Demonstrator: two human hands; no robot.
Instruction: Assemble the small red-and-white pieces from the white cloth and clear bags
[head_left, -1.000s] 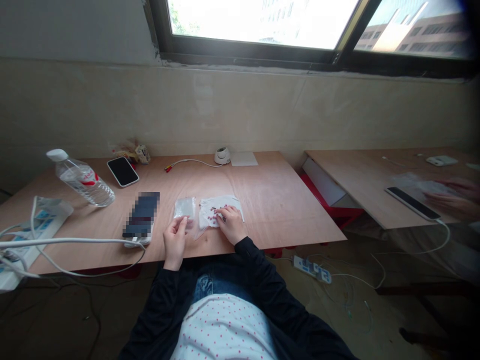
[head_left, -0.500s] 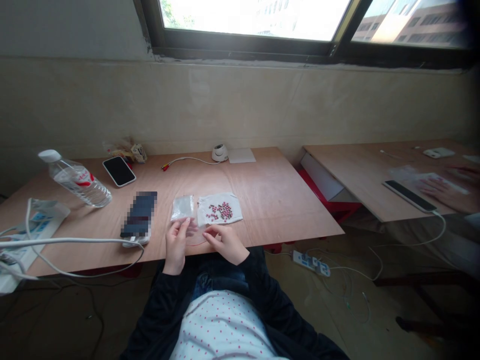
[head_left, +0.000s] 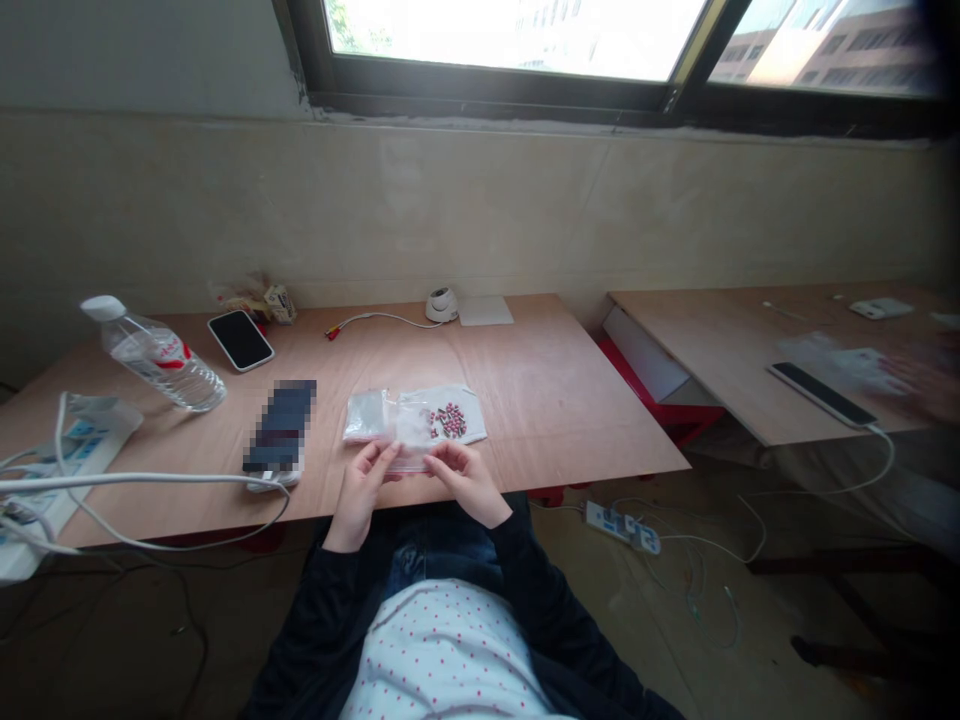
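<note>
A clear plastic zip bag [head_left: 411, 428] is stretched between my two hands at the near part of the table. My left hand [head_left: 358, 492] pinches its left corner, and my right hand [head_left: 469, 484] pinches the right one. Behind the bag lies a white cloth [head_left: 471, 402], partly seen through the plastic. Several small pink and dark bead-like pieces [head_left: 450, 421] are heaped on this cloth. Just beyond my left fingers rests a flat packet of clear bags [head_left: 365, 414].
To the left are a phone with a cable [head_left: 280, 425], another phone [head_left: 241, 340], a tilted water bottle [head_left: 161, 358] and a power strip [head_left: 75, 450]. A small dome camera [head_left: 441, 305] stands at the back. At the right table [head_left: 720, 350], a person's blurred hands are moving.
My hands have spread apart slightly, the right one shifting right. The clear bag is now pulled up flat between them, covering the cloth's left part and some of the pieces.
</note>
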